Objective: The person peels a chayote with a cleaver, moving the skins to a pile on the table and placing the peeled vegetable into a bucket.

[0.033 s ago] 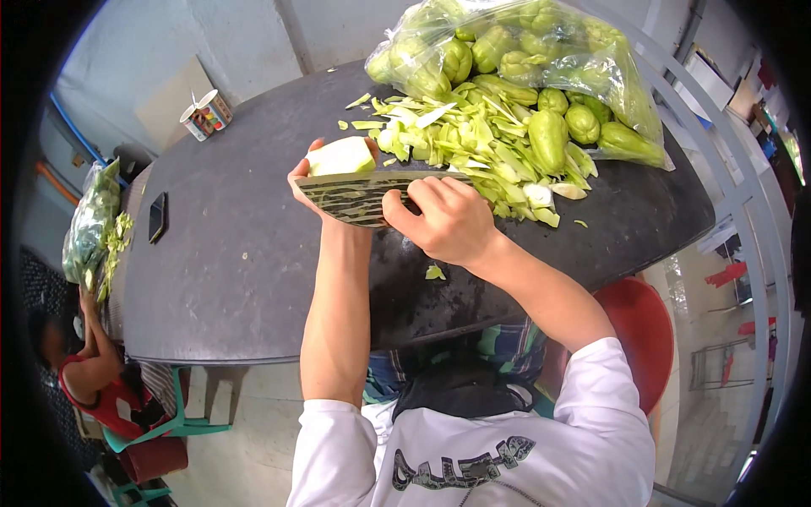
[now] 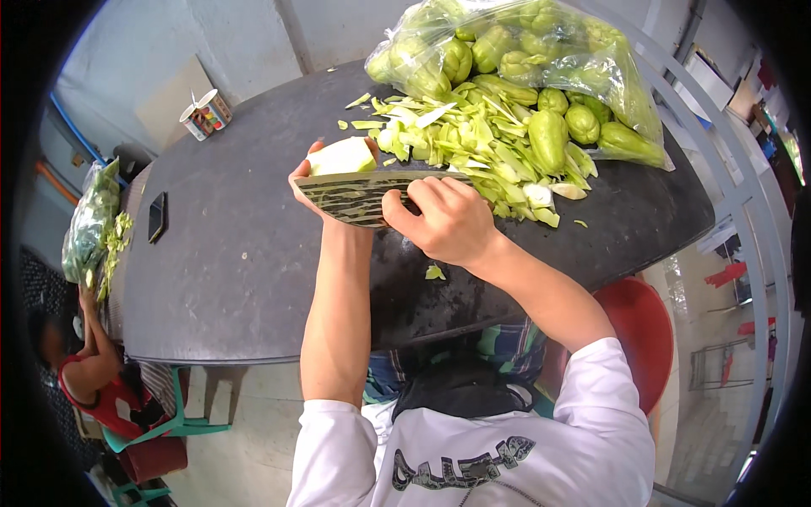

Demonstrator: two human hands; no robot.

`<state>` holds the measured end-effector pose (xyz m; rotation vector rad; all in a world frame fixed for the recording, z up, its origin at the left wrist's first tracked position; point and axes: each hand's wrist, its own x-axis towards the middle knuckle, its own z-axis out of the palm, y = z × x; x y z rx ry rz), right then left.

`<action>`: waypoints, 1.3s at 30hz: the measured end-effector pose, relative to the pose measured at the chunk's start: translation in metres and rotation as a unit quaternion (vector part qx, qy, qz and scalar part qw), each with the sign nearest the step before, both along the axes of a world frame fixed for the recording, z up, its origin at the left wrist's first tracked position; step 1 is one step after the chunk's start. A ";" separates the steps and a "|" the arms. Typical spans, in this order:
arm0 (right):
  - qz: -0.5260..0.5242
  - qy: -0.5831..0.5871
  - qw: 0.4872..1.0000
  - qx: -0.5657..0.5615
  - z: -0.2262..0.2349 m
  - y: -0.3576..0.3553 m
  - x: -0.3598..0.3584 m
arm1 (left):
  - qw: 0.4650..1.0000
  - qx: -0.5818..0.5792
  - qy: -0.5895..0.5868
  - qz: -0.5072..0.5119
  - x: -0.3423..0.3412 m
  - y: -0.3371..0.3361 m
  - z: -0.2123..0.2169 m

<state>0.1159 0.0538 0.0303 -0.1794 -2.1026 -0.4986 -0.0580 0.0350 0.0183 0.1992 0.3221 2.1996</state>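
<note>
- The right hand point(image 2: 448, 221) is closing firmly round the handle of a broad cleaver point(image 2: 359, 196), whose patterned blade is lying flat and pointing toward nine o'clock.
- The left hand point(image 2: 314, 182) is cupping a pale, peeled piece of green squash point(image 2: 341, 157) from below, fingers curled round it, just above the blade; the piece is resting against the blade's upper edge.
- A small green scrap point(image 2: 435, 272) is lying on the dark round table point(image 2: 228, 253) at six o'clock from the right hand.
- A heap of green peelings point(image 2: 473, 139) is spreading at one o'clock from the hands, with whole squashes point(image 2: 547, 137) lying among it.
- A clear plastic bag of squashes point(image 2: 515, 51) is sitting beyond the heap, near the table's far edge.
- A dark phone point(image 2: 157, 216) is lying at nine o'clock, well apart from the hands.
- A small carton point(image 2: 203, 114) is standing at eleven o'clock.
</note>
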 end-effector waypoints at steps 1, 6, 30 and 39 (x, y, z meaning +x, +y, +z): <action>-0.001 -0.001 1.000 -0.001 0.000 0.000 0.001 | 1.000 -0.007 -0.025 0.015 0.005 -0.001 0.003; -0.011 0.006 1.000 0.018 0.003 -0.005 -0.002 | 0.995 -0.027 0.055 0.083 -0.008 0.000 -0.010; 0.010 0.133 0.868 -0.479 0.054 0.033 0.032 | 0.992 -0.037 -0.114 -0.044 0.004 0.001 0.022; 0.126 0.100 0.776 -0.610 0.055 0.023 0.045 | 0.977 -0.019 0.195 -0.085 0.016 -0.010 0.043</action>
